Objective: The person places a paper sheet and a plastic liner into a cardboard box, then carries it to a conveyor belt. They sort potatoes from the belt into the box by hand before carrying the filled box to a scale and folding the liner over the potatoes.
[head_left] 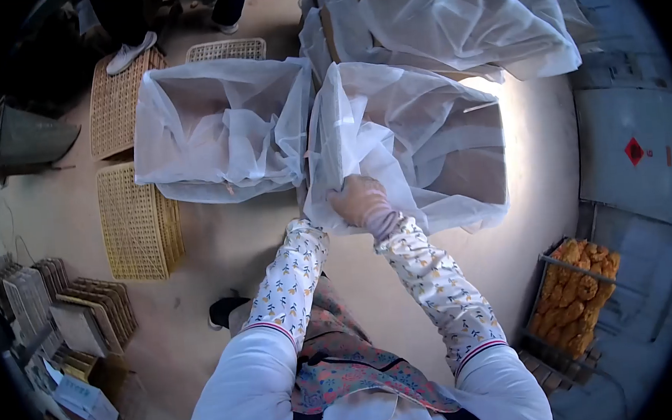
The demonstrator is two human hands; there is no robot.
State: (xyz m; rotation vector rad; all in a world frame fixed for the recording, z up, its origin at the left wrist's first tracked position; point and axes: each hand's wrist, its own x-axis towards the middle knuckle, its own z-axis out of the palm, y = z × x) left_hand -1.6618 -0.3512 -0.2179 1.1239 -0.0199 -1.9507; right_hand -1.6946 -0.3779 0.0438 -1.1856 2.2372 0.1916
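My right hand (362, 199) is closed on the near edge of a translucent white liner (378, 142), which is draped inside and over the rim of a box in front of me. My left hand is hidden behind the near left corner of that liner; only its patterned sleeve (296, 251) shows. Beside it on the left stands a second box with a white liner (223, 132) spread over its walls, its middle crumpled.
More white liners (463, 17) cover boxes at the back right. Woven crates (130, 222) are stacked at the left. A person's foot (132, 55) rests on a crate at the back left. A rack with brown food (576, 299) stands at the right.
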